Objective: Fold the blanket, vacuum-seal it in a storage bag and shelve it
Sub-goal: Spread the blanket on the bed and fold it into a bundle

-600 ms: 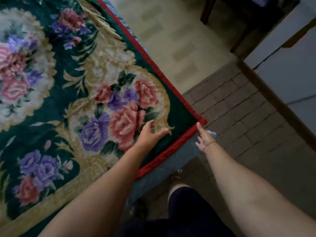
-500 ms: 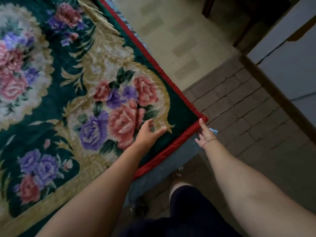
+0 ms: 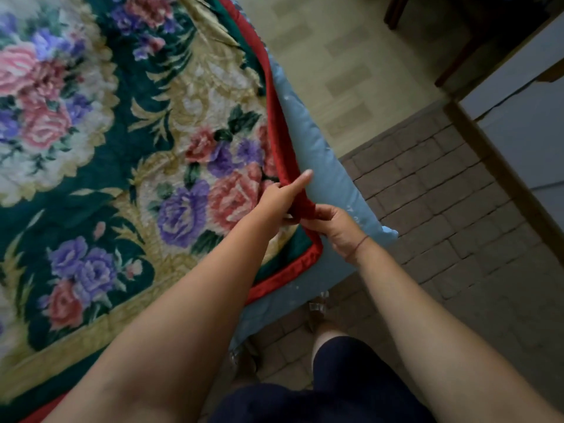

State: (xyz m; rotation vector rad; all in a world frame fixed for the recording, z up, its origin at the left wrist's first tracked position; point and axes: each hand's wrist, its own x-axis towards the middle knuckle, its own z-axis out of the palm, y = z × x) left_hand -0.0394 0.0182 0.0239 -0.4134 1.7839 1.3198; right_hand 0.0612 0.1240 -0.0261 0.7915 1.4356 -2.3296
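Note:
A dark green blanket (image 3: 128, 154) with pink and purple roses, gold leaves and a red border lies spread over a blue mattress (image 3: 323, 166). Its near right corner is lifted and folded inward, baring the mattress. My right hand (image 3: 335, 228) grips that red corner from below. My left hand (image 3: 282, 198) pinches the red border just above it, with the forefinger stretched out. No storage bag is in view.
Brick-patterned floor (image 3: 442, 209) lies to the right of the mattress, pale tiled floor (image 3: 341, 56) beyond it. A white cabinet (image 3: 525, 111) stands at the right edge and dark furniture legs (image 3: 396, 13) at the top. My knee (image 3: 341, 355) is below.
Both hands came together at the blanket's near right corner and took hold of the red border. The corner was flat on the mattress; now it is lifted and pulled inward.

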